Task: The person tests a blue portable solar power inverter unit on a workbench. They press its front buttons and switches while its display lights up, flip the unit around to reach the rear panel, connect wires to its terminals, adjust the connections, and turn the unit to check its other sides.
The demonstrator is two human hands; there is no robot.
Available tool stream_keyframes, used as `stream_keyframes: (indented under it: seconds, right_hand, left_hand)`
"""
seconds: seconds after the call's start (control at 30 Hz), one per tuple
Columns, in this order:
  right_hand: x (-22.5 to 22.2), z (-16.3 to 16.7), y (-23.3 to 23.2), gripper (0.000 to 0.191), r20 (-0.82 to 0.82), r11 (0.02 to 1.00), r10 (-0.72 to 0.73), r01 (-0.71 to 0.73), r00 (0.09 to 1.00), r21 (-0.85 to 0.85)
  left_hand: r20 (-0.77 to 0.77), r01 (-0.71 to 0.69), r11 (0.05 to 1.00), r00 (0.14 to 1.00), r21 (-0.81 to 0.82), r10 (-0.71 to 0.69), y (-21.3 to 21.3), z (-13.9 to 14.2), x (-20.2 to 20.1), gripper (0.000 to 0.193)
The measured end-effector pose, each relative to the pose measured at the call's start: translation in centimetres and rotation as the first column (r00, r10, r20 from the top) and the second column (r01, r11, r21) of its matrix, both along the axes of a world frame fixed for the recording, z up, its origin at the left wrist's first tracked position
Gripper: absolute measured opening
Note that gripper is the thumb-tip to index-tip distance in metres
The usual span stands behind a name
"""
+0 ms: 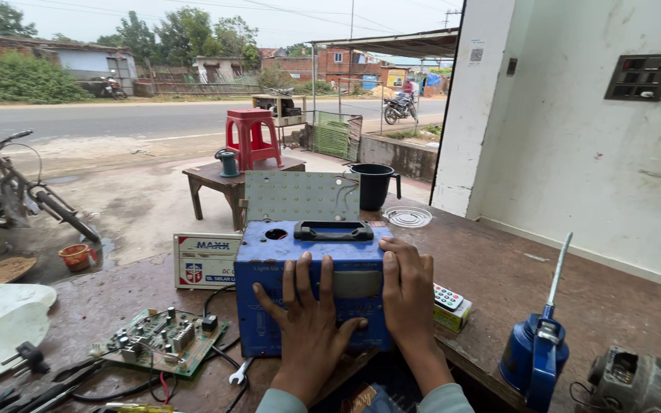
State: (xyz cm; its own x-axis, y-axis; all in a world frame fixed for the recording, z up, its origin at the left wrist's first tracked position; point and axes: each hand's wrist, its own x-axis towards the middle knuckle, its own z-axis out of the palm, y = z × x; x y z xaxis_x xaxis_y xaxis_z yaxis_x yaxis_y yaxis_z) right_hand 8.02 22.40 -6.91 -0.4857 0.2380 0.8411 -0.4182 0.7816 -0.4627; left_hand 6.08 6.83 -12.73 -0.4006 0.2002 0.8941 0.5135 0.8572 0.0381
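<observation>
Both hands lay flat with fingers spread on the blue rectangular metal box (pixel 315 287), the left hand (pixel 307 321) beside the right hand (pixel 407 294). Left of them sat a green circuit board (pixel 164 340); right, a small remote (pixel 447 297).

Single head-worn cam, approx. eye level, tilted fwd/down. Close on workbench (pixel 499 268) and blue box (pixel 315 283) at frame ctr; faces outward to road (pixel 116 118) beyond. No 2nd view, no overlap.
</observation>
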Motion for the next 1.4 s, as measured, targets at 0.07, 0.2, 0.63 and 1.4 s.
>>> stream_keyframes:
  seconds: [0.07,0.2,0.63,1.4]
  right_hand:
    - [0.1,0.0,0.0,0.040,0.009,1.000,0.003,-0.003,1.000,-0.003]
    - [0.0,0.2,-0.1,0.040,0.013,1.000,-0.006,0.006,1.000,0.000]
    - [-0.4,-0.3,0.1,0.038,-0.014,1.000,-0.007,0.007,1.000,0.010]
    - [-0.3,-0.1,-0.1,0.037,-0.037,1.000,0.000,0.000,0.999,0.000]
  left_hand:
    - [0.005,-0.001,1.000,1.000,0.004,0.001,-0.1,-0.2,-0.2,0.116]
    - [0.011,0.022,1.000,1.000,0.006,-0.022,-0.3,-0.5,-0.7,0.123]
    - [0.018,0.037,0.999,0.999,-0.012,-0.037,-0.5,-1.1,-1.0,0.133]
    - [0.006,0.029,0.999,1.000,-0.017,-0.029,-0.5,-1.3,-1.0,0.125]
